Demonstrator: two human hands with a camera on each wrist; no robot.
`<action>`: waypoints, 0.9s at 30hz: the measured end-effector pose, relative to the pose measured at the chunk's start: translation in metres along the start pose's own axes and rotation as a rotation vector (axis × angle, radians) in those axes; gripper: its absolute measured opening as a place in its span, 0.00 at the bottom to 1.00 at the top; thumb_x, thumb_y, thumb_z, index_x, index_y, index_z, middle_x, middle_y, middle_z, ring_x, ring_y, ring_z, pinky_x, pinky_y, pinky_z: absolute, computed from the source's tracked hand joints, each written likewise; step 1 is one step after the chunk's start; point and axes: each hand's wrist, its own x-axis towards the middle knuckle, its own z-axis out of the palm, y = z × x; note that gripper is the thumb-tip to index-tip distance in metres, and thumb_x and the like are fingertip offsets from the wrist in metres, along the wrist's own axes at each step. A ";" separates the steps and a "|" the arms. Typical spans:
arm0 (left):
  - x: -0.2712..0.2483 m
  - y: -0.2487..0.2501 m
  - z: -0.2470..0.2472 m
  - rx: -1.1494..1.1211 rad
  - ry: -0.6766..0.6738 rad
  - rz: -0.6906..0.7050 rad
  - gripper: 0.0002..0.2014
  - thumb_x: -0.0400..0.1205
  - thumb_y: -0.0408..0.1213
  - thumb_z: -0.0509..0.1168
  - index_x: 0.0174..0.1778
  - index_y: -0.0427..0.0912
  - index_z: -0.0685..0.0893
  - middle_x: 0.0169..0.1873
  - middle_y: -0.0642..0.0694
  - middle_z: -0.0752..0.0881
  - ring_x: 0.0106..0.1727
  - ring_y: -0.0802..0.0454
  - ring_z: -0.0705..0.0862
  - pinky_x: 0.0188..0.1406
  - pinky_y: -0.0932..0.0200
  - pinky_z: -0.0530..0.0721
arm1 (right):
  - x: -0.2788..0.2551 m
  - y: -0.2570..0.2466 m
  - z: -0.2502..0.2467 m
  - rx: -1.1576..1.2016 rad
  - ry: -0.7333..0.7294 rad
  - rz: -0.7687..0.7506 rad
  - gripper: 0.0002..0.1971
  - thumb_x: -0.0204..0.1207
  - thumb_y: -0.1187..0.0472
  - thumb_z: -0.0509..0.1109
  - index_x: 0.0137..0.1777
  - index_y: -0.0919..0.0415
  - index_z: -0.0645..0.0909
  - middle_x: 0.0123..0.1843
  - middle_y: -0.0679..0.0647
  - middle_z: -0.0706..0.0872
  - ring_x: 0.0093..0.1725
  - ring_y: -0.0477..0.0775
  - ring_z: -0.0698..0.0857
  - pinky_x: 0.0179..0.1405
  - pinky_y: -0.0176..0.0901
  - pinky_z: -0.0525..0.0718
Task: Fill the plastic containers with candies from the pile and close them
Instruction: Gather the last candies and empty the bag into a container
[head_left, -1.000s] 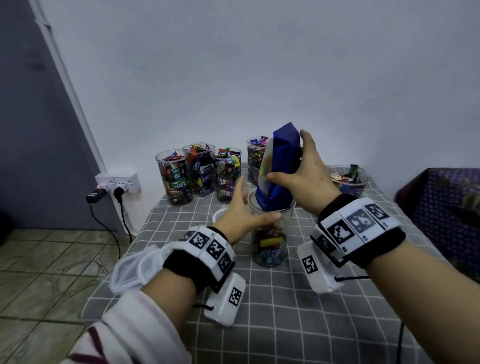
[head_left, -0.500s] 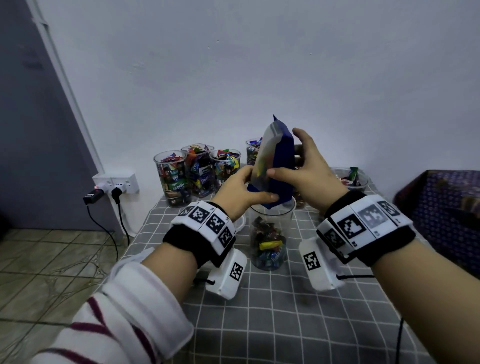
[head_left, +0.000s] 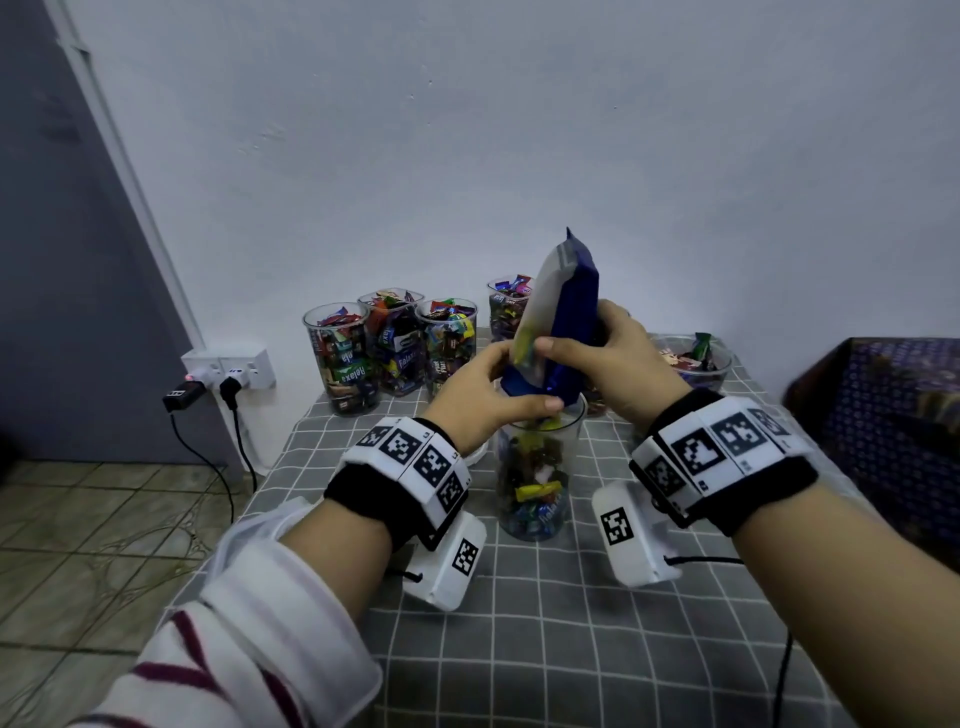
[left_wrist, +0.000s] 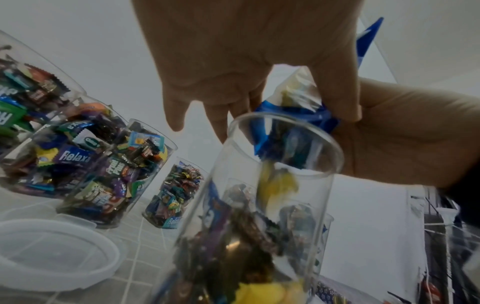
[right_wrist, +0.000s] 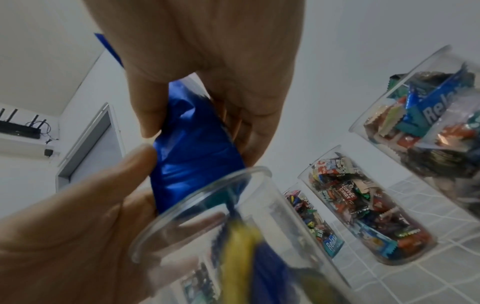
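A blue candy bag (head_left: 569, 322) is held mouth-down over a clear plastic container (head_left: 537, 483) that stands partly filled with wrapped candies at the table's middle. My left hand (head_left: 511, 384) pinches the bag's lower end just above the rim. Higher up, my right hand (head_left: 597, 353) grips the bag's body. In the left wrist view my left hand (left_wrist: 259, 92) pinches the bag (left_wrist: 296, 107), and a yellow candy (left_wrist: 278, 183) drops into the container (left_wrist: 306, 205). In the right wrist view my right hand (right_wrist: 207, 102) wraps the bag (right_wrist: 192, 156) above the container's rim (right_wrist: 197, 197).
Several open containers full of candies (head_left: 395, 348) line the back of the checked table (head_left: 571, 623). A low clear bowl (head_left: 691, 358) sits at the back right. A white lid (left_wrist: 52, 253) lies left of the container. A wall socket (head_left: 228, 369) and dark furniture (head_left: 883, 415) flank the table.
The bag rose from inside the container's mouth to just above it. My left hand left the container's rim and took the bag's lower end. Candies now fall in.
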 end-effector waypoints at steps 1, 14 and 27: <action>-0.001 0.000 0.001 0.022 0.004 0.002 0.36 0.55 0.53 0.78 0.60 0.51 0.79 0.57 0.49 0.86 0.61 0.51 0.83 0.66 0.46 0.79 | 0.001 0.000 0.001 -0.012 0.003 -0.001 0.20 0.71 0.62 0.76 0.60 0.62 0.75 0.56 0.60 0.84 0.56 0.60 0.84 0.56 0.53 0.85; -0.006 -0.004 -0.002 0.077 0.079 0.009 0.31 0.58 0.51 0.78 0.57 0.56 0.78 0.56 0.54 0.85 0.62 0.57 0.81 0.69 0.52 0.76 | 0.002 0.004 0.007 -0.066 0.100 -0.024 0.22 0.67 0.55 0.79 0.55 0.55 0.72 0.54 0.54 0.84 0.55 0.57 0.84 0.60 0.63 0.81; -0.014 -0.005 0.001 0.062 0.255 -0.038 0.20 0.74 0.34 0.74 0.61 0.48 0.81 0.51 0.54 0.85 0.58 0.56 0.82 0.68 0.47 0.78 | -0.004 -0.003 0.009 0.062 0.115 0.071 0.31 0.76 0.33 0.56 0.64 0.59 0.75 0.59 0.56 0.83 0.56 0.53 0.83 0.52 0.52 0.82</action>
